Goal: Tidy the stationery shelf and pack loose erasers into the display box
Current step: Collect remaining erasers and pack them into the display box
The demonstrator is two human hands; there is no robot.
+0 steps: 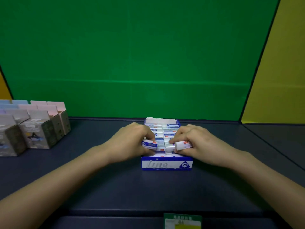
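Both hands, left hand (132, 139) and right hand (196, 140), clutch erasers over display box (166, 165)

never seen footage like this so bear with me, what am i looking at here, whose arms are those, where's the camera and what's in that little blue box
There is no machine here: these are a person's two bare arms. The single picture comes from a camera worn on the person's head, looking forward and down, which is why the arms reach in from the bottom corners.

On the dark shelf stands a blue and white display box marked 2B, with rows of wrapped erasers packed inside. The left hand holds one eraser over the near end of the box, and the right hand holds another eraser there too.

To the left stands a cluster of small cartons, apart from the box. Behind is a green back wall, and at the bottom edge a green label, too blurred to read.
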